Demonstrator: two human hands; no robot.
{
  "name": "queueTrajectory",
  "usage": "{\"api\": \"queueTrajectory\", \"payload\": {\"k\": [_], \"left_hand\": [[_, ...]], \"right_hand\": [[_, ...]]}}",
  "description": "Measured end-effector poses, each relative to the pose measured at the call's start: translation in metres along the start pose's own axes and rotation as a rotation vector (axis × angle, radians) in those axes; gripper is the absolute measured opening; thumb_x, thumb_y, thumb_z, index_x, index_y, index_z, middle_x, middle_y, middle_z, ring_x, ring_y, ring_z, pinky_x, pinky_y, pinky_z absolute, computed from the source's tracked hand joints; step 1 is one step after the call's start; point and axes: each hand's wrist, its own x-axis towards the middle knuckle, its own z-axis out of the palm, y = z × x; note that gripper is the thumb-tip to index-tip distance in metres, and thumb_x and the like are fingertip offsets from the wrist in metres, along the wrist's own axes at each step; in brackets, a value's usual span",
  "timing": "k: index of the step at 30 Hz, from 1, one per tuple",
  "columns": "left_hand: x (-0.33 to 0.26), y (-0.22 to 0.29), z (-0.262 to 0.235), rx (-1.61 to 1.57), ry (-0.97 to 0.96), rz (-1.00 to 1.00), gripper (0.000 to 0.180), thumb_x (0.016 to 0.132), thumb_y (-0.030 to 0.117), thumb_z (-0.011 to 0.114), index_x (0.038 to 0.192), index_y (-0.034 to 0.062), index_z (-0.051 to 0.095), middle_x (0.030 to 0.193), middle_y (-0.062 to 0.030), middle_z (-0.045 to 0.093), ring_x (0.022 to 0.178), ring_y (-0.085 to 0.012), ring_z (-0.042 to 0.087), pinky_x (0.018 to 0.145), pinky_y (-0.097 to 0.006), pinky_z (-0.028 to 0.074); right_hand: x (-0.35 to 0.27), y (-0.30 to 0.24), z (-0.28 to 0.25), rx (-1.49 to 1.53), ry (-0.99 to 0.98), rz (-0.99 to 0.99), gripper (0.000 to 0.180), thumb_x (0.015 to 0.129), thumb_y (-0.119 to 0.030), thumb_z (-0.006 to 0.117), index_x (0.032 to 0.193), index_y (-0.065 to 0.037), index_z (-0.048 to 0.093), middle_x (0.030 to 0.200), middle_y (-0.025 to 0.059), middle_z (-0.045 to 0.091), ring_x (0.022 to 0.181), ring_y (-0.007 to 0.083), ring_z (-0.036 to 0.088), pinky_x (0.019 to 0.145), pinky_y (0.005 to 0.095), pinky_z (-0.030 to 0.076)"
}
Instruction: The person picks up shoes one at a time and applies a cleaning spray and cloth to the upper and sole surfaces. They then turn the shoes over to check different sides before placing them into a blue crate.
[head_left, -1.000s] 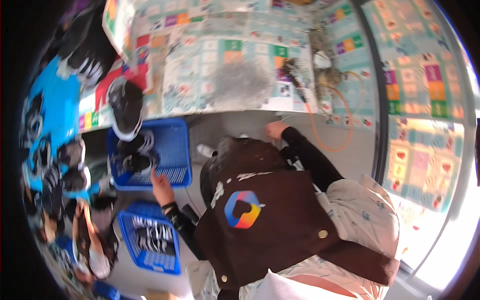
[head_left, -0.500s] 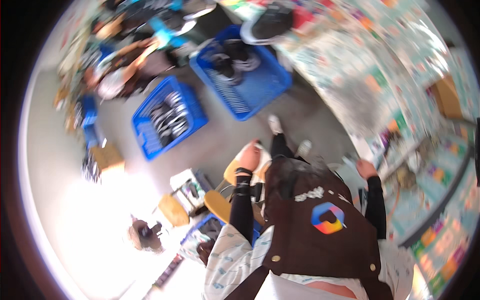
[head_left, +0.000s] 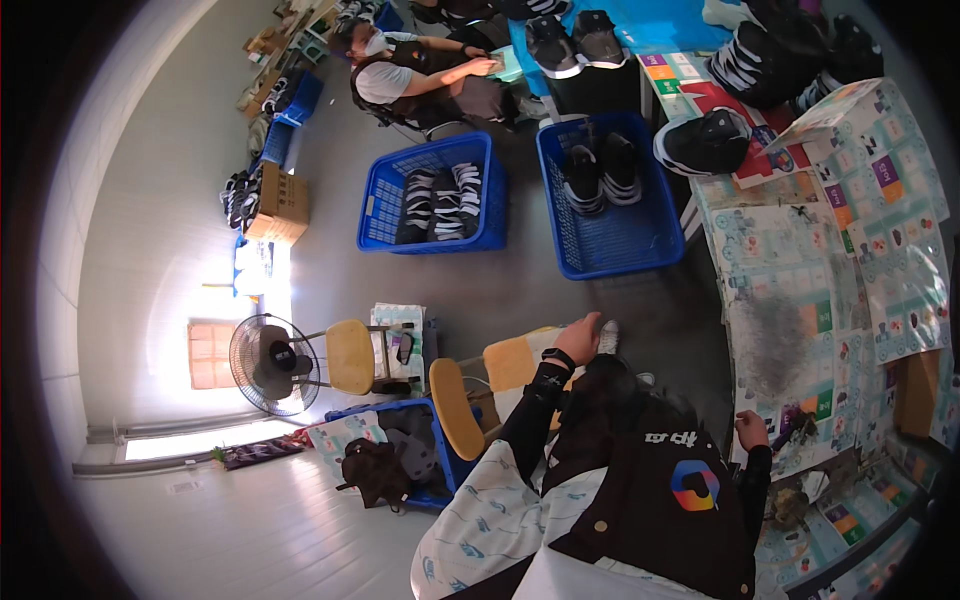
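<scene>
Head view. Hands: two, both yours, bare.

Left hand [head_left: 578,338]: one, nearest your tan chair [head_left: 515,365], which stands below and beside it; nothing shows in the grasp, and how far the fingers are bent you cannot tell. Black band [head_left: 558,356]: one, on that wrist.

Right hand [head_left: 752,430]: one, at the near edge of the papered table [head_left: 745,255] on your right; its fingers look curled, but whether they close on anything you cannot tell.

Baskets: two, blue, on the floor ahead of you. Left basket [head_left: 375,205]: striped shoes [head_left: 440,205], several, packed too tightly to count. Right basket [head_left: 630,245]: dark shoes [head_left: 602,175], two, side by side at the far end.

Large shoe [head_left: 703,142]: one, dark, on the papered table's far part.

Blue table [head_left: 655,28]: one, two black shoes [head_left: 575,45] standing at its edge.

Fan [head_left: 275,365]: one, to your left, near a second tan seat [head_left: 350,357].

Blue tub [head_left: 455,470]: one, beside your chair, a brown bag [head_left: 375,472] at its side.

Co-worker [head_left: 430,80]: one, seated beyond the left basket.
</scene>
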Motion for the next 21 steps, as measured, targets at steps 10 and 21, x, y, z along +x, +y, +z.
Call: {"api": "queueTrajectory", "payload": {"k": [10,21], "left_hand": [[0.011,0.004,-0.001,0.005,-0.044,0.02,0.04,0.087,0.012,0.059,0.126,0.0039,0.056,0.093,-0.0185,0.07,0.092,-0.038,0.066,0.083,-0.048,0.052],[0.009,-0.022,0.009,0.114,-0.238,-0.016,0.033,0.089,0.021,0.061,0.118,0.0058,0.063,0.097,-0.0189,0.071,0.093,-0.0393,0.067,0.085,-0.049,0.052]], "right_hand": [[-0.005,0.007,0.013,-0.008,0.026,0.033,0.029,0.084,-0.02,0.063,0.107,-0.002,0.069,0.096,0.0206,0.071,0.093,0.0345,0.068,0.083,0.043,0.053],[-0.012,0.033,0.054,0.003,0.085,0.047,0.026,0.085,-0.023,0.066,0.097,0.0,0.068,0.094,0.0212,0.07,0.093,0.0385,0.067,0.081,0.0442,0.053]]}}
